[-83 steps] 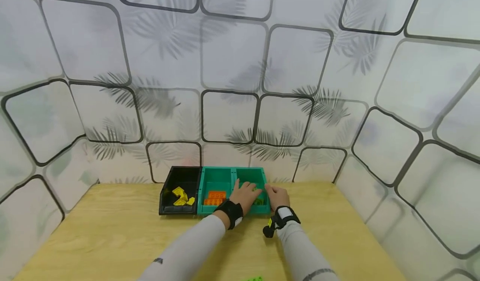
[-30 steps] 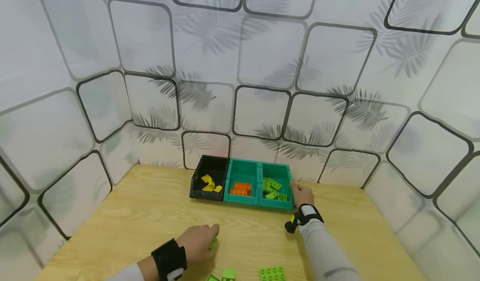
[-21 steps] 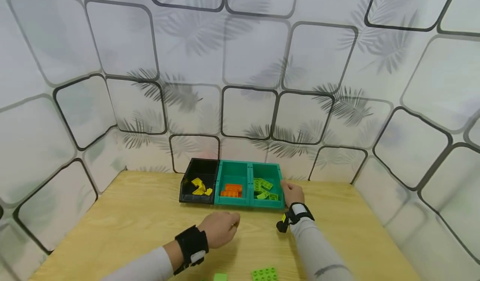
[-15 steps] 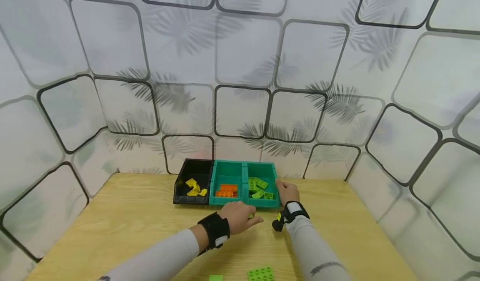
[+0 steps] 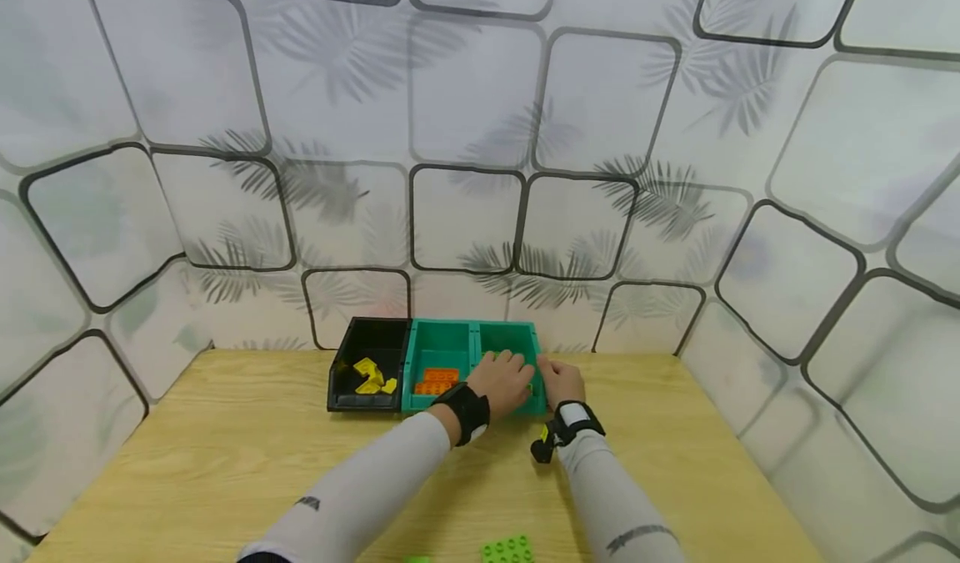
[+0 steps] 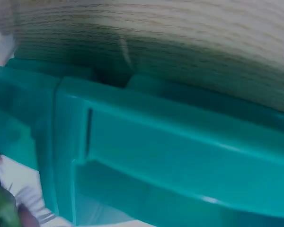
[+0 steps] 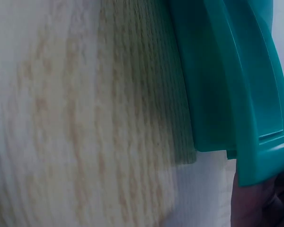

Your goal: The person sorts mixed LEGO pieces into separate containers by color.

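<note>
My left hand (image 5: 501, 384) is over the right-hand teal bin (image 5: 508, 329), its fingers reaching in past the front rim. In the left wrist view a green toy brick (image 6: 2, 208) shows beside its fingertips, pinched there. The hand covers most of the green bricks inside that bin in the head view. My right hand (image 5: 562, 382) grips the bin's right side wall. In the right wrist view its fingers (image 7: 248, 205) appear right at the bin's corner, partly in shadow.
Left of this bin stand another teal bin with orange bricks (image 5: 437, 381) and a black bin (image 5: 347, 399) with yellow pieces (image 5: 369, 375). A green studded plate brick (image 5: 507, 550) lies at the table's near edge, a second green piece (image 5: 417, 560) beside it.
The left hand went from the bin to the near green bricks, picked one up and came back to the right-hand teal bin. The right hand stayed at the bin's side.
</note>
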A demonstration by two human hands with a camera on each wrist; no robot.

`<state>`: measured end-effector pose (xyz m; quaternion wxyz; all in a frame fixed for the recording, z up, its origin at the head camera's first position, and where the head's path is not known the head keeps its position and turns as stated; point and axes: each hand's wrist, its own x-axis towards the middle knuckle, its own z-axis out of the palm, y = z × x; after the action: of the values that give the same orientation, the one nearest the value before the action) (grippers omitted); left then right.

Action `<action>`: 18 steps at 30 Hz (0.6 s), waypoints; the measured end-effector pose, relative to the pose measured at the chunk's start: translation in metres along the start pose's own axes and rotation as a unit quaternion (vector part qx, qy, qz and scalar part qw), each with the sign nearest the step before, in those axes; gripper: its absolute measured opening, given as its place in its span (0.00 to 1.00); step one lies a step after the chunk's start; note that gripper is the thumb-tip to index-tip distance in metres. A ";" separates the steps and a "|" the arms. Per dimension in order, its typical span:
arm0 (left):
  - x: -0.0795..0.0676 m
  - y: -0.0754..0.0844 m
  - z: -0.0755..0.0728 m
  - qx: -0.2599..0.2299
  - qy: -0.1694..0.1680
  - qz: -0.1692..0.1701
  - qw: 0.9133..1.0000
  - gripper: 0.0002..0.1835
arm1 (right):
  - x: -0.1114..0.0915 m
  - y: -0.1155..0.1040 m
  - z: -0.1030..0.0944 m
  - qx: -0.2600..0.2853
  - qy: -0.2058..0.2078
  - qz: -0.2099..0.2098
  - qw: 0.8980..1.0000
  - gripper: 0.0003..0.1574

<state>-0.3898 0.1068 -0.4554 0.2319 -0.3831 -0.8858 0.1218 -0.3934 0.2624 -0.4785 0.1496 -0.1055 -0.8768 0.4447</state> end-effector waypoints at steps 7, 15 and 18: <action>-0.001 0.000 0.014 -0.004 -0.058 -0.022 0.998 0.20 | -0.004 -0.005 0.001 -0.004 -0.013 0.004 1.000 0.27; -0.004 -0.005 0.017 -0.046 0.001 -0.038 0.998 0.17 | 0.002 -0.001 0.002 -0.007 -0.011 0.007 1.000 0.28; -0.006 -0.008 0.019 -0.062 0.009 -0.031 0.998 0.17 | 0.003 0.000 0.001 -0.007 -0.013 0.017 1.000 0.28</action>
<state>-0.4005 0.0965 -0.4708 0.2192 -0.3700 -0.9011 0.0557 -0.3970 0.2628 -0.4788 0.1294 -0.1155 -0.8797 0.4427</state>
